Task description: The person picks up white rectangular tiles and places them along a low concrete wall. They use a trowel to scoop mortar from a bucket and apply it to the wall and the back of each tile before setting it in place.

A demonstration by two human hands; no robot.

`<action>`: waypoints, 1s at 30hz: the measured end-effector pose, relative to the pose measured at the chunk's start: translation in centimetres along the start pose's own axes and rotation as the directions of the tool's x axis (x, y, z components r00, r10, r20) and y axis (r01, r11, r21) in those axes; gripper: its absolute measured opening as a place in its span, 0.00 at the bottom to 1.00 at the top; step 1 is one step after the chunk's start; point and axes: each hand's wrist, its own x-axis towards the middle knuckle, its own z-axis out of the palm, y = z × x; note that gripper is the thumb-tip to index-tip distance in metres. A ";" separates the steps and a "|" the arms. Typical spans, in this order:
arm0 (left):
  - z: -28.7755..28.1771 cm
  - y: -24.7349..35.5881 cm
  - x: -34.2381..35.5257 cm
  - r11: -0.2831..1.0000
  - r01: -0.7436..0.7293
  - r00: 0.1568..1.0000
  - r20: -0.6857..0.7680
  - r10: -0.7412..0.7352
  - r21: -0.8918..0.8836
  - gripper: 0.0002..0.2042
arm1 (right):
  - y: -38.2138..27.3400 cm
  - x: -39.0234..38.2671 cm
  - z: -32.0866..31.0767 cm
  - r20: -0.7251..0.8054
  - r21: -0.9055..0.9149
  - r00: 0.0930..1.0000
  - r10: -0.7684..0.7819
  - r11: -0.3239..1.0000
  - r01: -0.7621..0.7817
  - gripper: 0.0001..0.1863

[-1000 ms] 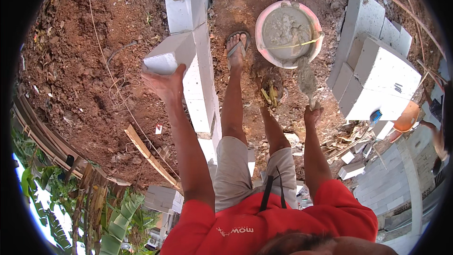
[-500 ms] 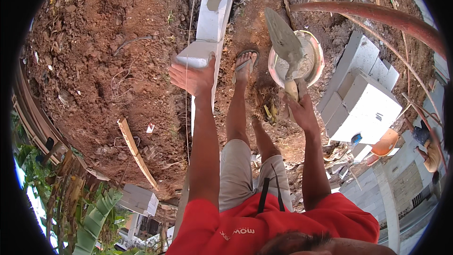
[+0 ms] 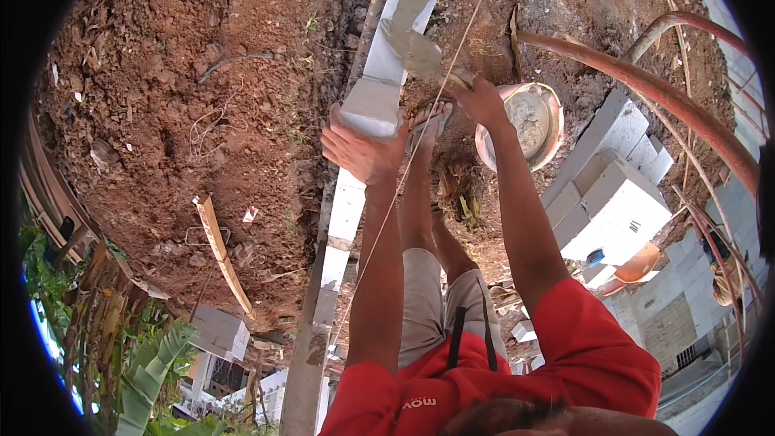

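Gripping the trowel [image 3: 416,52] by its handle, the right hand [image 3: 482,102] holds the mortar-laden blade out toward ten o'clock, over the row of white blocks [image 3: 379,81]. That row's long axis runs from twelve toward six. Just at seven o'clock of the blade, the left hand [image 3: 361,148] presses flat, fingers spread, on a block [image 3: 370,109], making it the nearer hand. A mortar bucket [image 3: 529,123] sits at three o'clock.

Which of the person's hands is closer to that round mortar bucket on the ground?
The right hand. It holds a trowel just left of the mortar bucket, almost at its rim. The left hand rests on a white block, farther left.
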 end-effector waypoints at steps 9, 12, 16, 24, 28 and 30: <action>-0.5 0.1 0.4 0.998 -0.061 0.996 -0.070 0.063 0.031 0.53 | -0.9 5.8 1.4 -0.140 0.269 0.990 -0.033 0.961 0.070 0.33; 0.0 0.2 0.1 0.998 -0.068 0.996 -0.058 0.069 0.015 0.52 | -1.0 6.5 0.1 -0.116 0.214 0.992 0.053 0.977 -0.028 0.30; 0.5 -0.1 0.0 0.997 -0.071 0.995 -0.071 0.072 0.019 0.52 | -0.7 3.6 -1.1 -0.085 0.330 0.995 0.052 0.944 -0.021 0.27; 0.6 -0.3 -0.2 0.997 -0.075 0.995 -0.068 0.077 0.034 0.52 | 2.9 -3.4 -2.8 0.305 0.857 0.951 0.046 0.423 -0.295 0.25; 0.6 -0.5 -0.5 0.998 -0.058 0.998 -0.022 0.059 0.030 0.54 | 4.7 -5.5 -4.4 0.315 0.909 0.940 0.129 0.244 -0.338 0.25; 0.8 -0.5 -0.3 0.998 -0.044 0.999 -0.009 0.044 0.052 0.55 | 5.7 -7.1 -5.2 0.340 0.911 0.937 0.075 0.223 -0.348 0.25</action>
